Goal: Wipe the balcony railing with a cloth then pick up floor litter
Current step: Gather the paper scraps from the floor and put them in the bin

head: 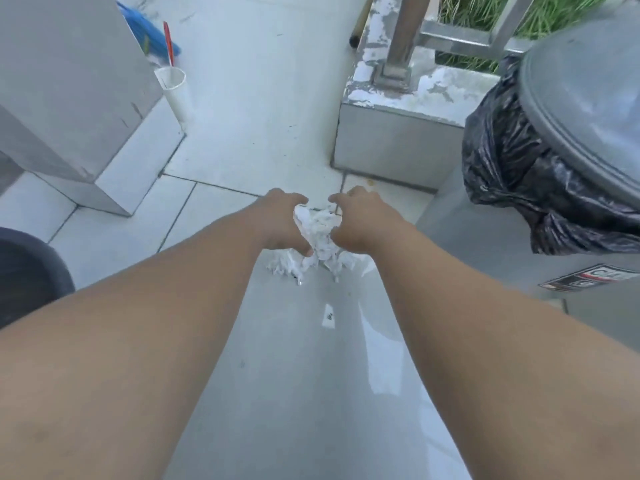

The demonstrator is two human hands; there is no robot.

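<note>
at the far left edge a dark round container (pixel 27 271) sits on the tiled floor (pixel 249 109), and behind it a grey pillar (pixel 69 81) rises with a white cup (pixel 173 86) leaning at its corner; a red stick (pixel 168 41) pokes out of the cup, with something blue (pixel 152 32) lying just behind. further right, both bare arms reach forward and down to the floor. the left hand (pixel 280 221) has its grip curled around the left side of a crumpled white wad (pixel 318 233), fingers and thumb closing on it, and the right hand (pixel 363 221) does the same from the right side, so the wad is bunched between the two hands, with its ragged lower edge touching the tile; whether it is cloth or paper litter cannot be told. beyond the hands stands a concrete curb (pixel 398 133) with flaking paint, and a metal railing post (pixel 401 39) is bolted on top of it, grass showing behind. at the far right a grey bin (pixel 502 258) stands just beside the right forearm, lined with a black bag (pixel 512 168) that spills over its rim, under a grey lid (pixel 588 98).
</note>
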